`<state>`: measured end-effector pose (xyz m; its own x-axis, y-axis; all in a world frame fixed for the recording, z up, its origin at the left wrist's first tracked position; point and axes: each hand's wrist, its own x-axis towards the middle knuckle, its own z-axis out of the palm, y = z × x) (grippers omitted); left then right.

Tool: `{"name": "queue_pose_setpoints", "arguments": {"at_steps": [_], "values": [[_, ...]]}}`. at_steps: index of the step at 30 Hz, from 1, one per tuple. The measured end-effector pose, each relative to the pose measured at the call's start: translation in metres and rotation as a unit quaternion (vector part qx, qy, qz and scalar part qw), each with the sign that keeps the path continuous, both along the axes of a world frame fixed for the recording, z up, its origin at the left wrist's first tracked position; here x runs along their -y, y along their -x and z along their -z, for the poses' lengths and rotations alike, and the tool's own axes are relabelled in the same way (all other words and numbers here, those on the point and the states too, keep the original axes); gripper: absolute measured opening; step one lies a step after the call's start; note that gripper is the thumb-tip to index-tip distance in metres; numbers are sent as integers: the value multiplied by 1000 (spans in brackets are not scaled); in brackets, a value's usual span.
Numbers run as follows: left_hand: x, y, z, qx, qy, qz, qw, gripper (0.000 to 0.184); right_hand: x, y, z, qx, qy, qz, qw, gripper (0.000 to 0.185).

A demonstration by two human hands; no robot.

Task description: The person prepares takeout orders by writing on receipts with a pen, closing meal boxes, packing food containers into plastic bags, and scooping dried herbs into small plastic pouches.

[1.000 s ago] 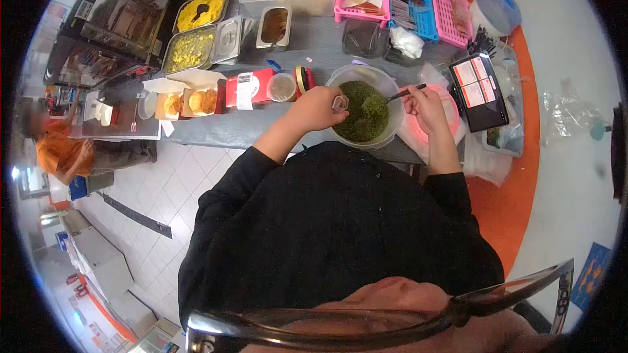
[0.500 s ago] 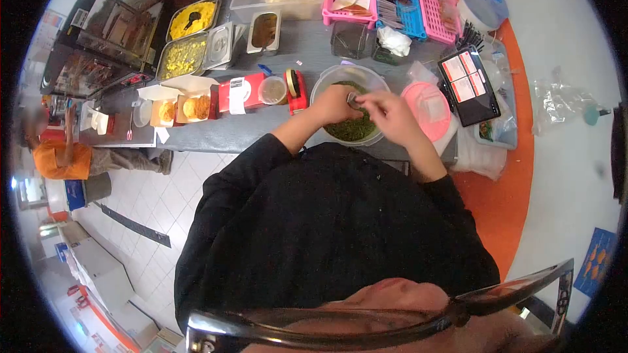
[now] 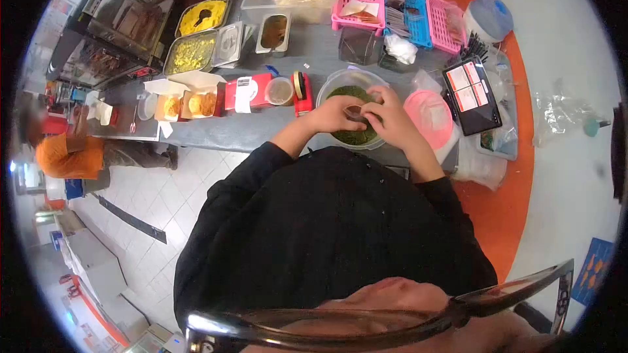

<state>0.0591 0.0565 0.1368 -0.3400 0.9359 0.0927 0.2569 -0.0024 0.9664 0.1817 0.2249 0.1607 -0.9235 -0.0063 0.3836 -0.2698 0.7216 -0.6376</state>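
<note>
Over a round clear tub (image 3: 324, 91) of chopped green stuff, my two hands meet. My left hand (image 3: 333, 116) has its fingers wrapped round a small clear cup (image 3: 354, 112). Bent at the fingers, my right hand (image 3: 390, 121) is at the cup's right side; whether it holds anything is hidden. Just left of the tub stand a red item with a dark and yellow roll (image 3: 300, 88) and a lidded clear cup (image 3: 279, 91). To the right lies a round pink lid (image 3: 428, 119).
Open boxes with fried food (image 3: 203, 103) and a red box (image 3: 248, 93) sit left. Metal trays (image 3: 190, 53), a steel container (image 3: 273, 34) and coloured baskets (image 3: 358, 3) line the back. A tablet (image 3: 473, 96) stands right. Another person (image 3: 69, 153) is far left.
The spoon seen in my right hand a second ago no longer shows. My right hand has moved left to the small cup in my left hand. The other person has shifted slightly.
</note>
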Motion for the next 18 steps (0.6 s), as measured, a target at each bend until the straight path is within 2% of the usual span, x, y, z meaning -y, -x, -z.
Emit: {"name": "queue_pose_setpoints", "arguments": {"at_steps": [2,4,8,10,11,13,14,16,18], "values": [[4,1,-5,-27,-46,-33,998,37,1,3,-4,-11,-3,-14,1000,17],[16,5,-8,-85,68,-82,991,34,3,0,-14,-13,-41,9,999,16],[22,4,-5,-148,37,-113,982,27,7,1,-21,-35,-103,12,994,16],[24,4,-1,-53,18,-130,990,17,10,5,-12,-32,27,-15,999,12],[25,5,0,-54,17,-131,990,17,14,6,-9,-33,26,-16,999,12],[26,4,-3,80,11,-127,989,15,22,5,-2,38,208,37,977,8],[27,2,-7,80,10,-128,988,15,24,8,5,38,206,36,977,8],[30,-2,-17,134,7,-133,982,17,28,13,14,48,289,17,956,9],[33,-1,-7,146,-21,-131,980,16,29,15,8,24,260,-1,965,8]]}}
